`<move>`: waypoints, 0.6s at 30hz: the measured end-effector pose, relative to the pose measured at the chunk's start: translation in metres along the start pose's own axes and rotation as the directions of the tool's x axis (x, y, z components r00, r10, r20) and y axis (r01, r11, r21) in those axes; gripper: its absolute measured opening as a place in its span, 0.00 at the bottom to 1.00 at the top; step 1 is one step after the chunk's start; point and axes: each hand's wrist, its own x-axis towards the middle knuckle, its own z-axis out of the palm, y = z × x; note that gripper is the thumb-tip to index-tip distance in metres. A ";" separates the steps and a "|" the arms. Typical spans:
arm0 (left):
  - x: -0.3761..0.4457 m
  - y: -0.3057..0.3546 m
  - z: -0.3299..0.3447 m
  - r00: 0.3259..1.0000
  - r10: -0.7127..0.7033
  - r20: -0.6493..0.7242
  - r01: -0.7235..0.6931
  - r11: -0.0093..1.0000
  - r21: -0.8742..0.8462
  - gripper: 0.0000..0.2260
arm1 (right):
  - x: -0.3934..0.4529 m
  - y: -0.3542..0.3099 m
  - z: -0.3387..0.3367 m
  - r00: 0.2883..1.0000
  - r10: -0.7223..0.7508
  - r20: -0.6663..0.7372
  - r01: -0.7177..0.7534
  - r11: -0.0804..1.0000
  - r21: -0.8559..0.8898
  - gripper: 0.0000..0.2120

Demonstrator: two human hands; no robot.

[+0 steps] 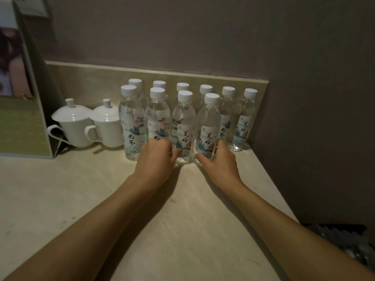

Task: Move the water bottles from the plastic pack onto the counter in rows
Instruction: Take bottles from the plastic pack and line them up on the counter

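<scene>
Several clear water bottles with white caps stand on the beige counter (182,209) in two rows against the backsplash. My left hand (156,159) is curled round the base of the second bottle (157,116) in the front row, its thumb reaching toward the third bottle (183,122). At the right end of the front row, my right hand (220,162) grips the fourth bottle (209,126) low down, thumb on its left and fingers on its right. The plastic pack (345,240) lies dark and dim below the counter's right edge.
Two white lidded mugs (76,126) (107,126) stand left of the bottles. A standing display card (24,110) fills the far left. A dark wall closes off the right side, and the counter's right edge slants toward it.
</scene>
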 end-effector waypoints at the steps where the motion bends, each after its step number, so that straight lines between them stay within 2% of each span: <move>1: 0.000 0.001 0.001 1.000 -0.001 0.007 0.001 1.000 0.015 0.11 | 0.001 -0.001 0.001 1.000 0.001 -0.003 -0.001 1.000 -0.004 0.28; 5: 0.003 0.009 0.005 1.000 0.017 0.015 -0.018 0.994 0.105 0.15 | 0.003 -0.003 0.006 1.000 0.010 -0.023 -0.011 0.999 -0.034 0.30; 9: 0.008 0.014 0.004 0.999 0.055 0.001 -0.054 0.980 0.191 0.18 | 0.006 -0.002 0.008 0.999 -0.006 -0.040 0.004 0.998 -0.062 0.28; 18: 0.016 0.009 0.008 0.998 0.004 0.066 -0.018 0.977 0.212 0.16 | 0.011 0.001 0.009 0.999 -0.019 -0.034 0.017 0.999 -0.038 0.27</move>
